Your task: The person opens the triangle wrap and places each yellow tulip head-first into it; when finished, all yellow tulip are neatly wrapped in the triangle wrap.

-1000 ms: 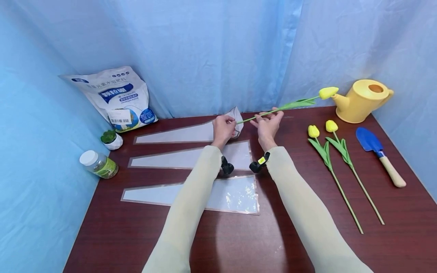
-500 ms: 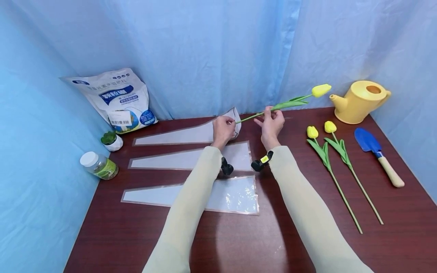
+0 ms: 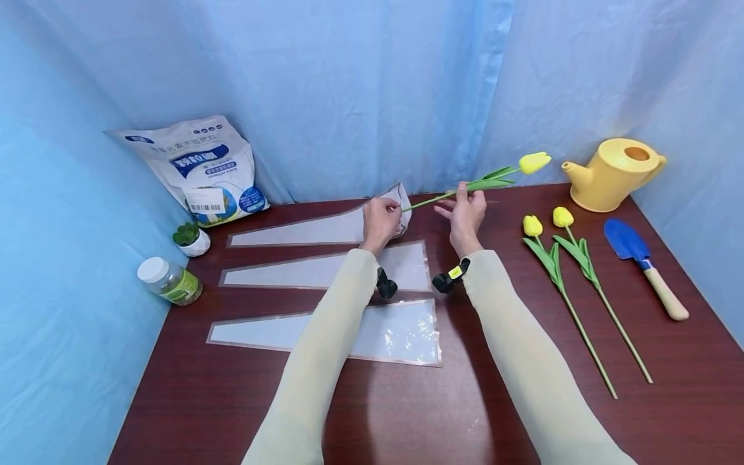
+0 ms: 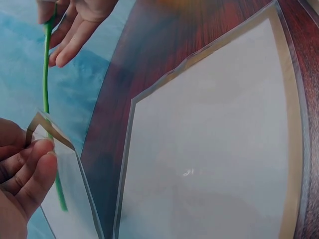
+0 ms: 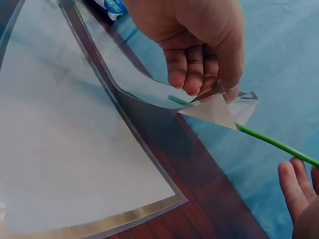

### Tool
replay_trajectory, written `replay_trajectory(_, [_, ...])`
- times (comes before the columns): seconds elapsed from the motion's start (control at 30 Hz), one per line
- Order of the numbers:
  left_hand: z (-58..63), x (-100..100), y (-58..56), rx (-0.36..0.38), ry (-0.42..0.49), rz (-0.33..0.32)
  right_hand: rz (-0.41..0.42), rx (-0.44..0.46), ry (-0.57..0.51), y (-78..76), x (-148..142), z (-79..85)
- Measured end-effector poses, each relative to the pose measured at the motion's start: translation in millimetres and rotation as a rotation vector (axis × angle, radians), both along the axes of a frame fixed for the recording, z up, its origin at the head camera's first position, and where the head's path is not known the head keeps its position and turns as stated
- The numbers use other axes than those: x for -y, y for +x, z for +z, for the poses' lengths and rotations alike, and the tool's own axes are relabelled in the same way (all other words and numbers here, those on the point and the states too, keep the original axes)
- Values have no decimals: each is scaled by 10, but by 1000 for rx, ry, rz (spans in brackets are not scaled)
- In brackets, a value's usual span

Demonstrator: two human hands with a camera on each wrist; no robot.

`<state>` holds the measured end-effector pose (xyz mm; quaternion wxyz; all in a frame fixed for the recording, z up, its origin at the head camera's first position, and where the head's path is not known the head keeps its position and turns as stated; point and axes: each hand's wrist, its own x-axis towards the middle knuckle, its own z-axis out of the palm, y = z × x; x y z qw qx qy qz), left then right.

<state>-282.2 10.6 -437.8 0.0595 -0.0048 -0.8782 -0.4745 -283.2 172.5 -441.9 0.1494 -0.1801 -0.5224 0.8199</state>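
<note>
Pinching the far plastic sleeve [image 3: 302, 229], the left hand [image 3: 380, 221] holds its right end; the right hand [image 3: 467, 216] pinches a yellow tulip [image 3: 489, 183], only its lower end inside. Two other tulips [image 3: 547, 259] lie unsleeved at right.

There are three yellow flowers [image 3: 535, 163]: one at 2 o'clock, two between 3 and 4. Three long white sheets [image 3: 290, 271] go from 9 down to 7. One left hand [image 3: 380, 221] and one right hand [image 3: 467, 215] are near the middle. Two black cameras [image 3: 386, 286] are at 4 and 6. One watering can [image 3: 607, 177] is at half past 2, one shovel [image 3: 645, 268] at 3, one jar [image 3: 170, 281] at half past 8, one potted plant [image 3: 192, 241] at 9 and one bag [image 3: 194, 171] at half past 9.
</note>
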Motion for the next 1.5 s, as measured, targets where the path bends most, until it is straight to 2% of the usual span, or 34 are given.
replay_trajectory(0.13, [9, 1, 12, 0, -11, -4, 41, 11, 35, 18, 12, 16])
replay_trajectory(0.37, [24, -11, 16, -13, -28, -2, -98, 16, 6, 15, 14, 38])
replay_trajectory(0.57, [37, -26, 32, -30, -31, -11, -24, 59, 7, 45, 24, 25])
replay_trajectory(0.67, [37, -37, 33, -33, -27, -14, -40, 79, 20, 58, -22, 43])
replay_trajectory(0.83, [26, -60, 32, -27, -51, -15, -84, 91, -40, 62, -79, 70])
replay_trajectory(1.03, [34, -90, 38, -54, -87, -14, -70, 101, -85, 61, -32, 55])
replay_trajectory(1.5, [83, -144, 34, -57, -104, -10, -3, 105, -29, 94, 124, 22])
